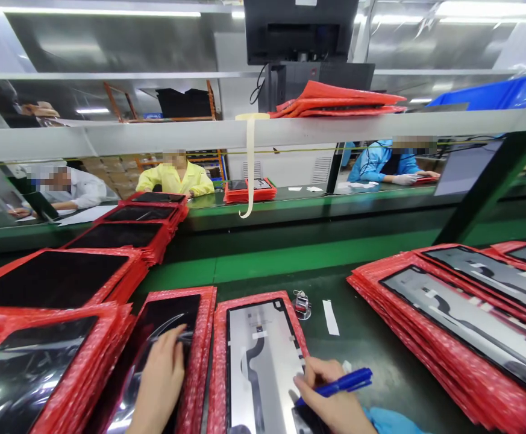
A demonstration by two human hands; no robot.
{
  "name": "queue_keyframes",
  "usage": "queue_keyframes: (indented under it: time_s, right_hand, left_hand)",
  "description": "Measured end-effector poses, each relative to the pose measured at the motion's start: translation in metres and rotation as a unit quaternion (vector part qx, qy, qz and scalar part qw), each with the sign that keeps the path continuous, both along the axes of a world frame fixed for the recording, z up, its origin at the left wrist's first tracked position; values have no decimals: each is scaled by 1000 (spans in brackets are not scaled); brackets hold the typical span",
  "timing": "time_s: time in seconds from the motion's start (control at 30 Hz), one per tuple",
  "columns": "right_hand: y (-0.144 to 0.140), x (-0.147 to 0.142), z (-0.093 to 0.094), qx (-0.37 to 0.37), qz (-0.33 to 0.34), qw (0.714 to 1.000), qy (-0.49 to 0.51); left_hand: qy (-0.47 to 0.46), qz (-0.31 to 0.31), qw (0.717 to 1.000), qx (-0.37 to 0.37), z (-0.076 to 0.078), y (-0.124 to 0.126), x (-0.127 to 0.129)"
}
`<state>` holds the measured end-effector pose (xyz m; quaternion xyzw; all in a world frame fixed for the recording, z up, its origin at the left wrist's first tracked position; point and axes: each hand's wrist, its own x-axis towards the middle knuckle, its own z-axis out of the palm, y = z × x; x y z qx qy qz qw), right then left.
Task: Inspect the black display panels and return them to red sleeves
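My right hand [330, 392] grips a blue pen [346, 383], which slants up to the right. That hand rests at the right edge of a silver-backed screen panel [281, 355] with a black rim and a dark curved strip. The panel lies in a red bubble-wrap sleeve [217, 361], directly before me. My left hand [161, 377] holds nothing; its fingers reach over a glossy black screen panel [190, 316] in another red sleeve, seeming to touch its clear film. Beyond the silver panel's far right corner sit a small clear tape dispenser [302, 305] and a white paper strip [330, 317].
Stacks of red-sleeved panels stand on the left [55, 277] and right [470, 319]. A metal shelf beam [154, 137] crosses ahead, with a masking-tape strip [250, 163] hanging down. Red sleeves [335, 99] lie on the shelf. Several people work across the bench.
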<state>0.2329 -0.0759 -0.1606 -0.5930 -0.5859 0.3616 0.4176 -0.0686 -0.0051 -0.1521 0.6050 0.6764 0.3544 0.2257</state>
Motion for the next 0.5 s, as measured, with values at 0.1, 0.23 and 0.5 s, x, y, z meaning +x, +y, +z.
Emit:
queue_keyframes:
  time_s: [0.1, 0.23, 0.5]
  right_hand:
    - [-4, -2, -4, -8, -4, 996, -90]
    - [-5, -5, -2, -19, 2, 995, -102]
    - [1, -5, 0, -15, -3, 999, -31]
  left_hand:
    - [-127, -84, 986, -72, -2, -7, 28]
    - [-252, -97, 953, -139, -4, -12, 41]
    - [-441, -72, 862, -240, 8, -10, 37]
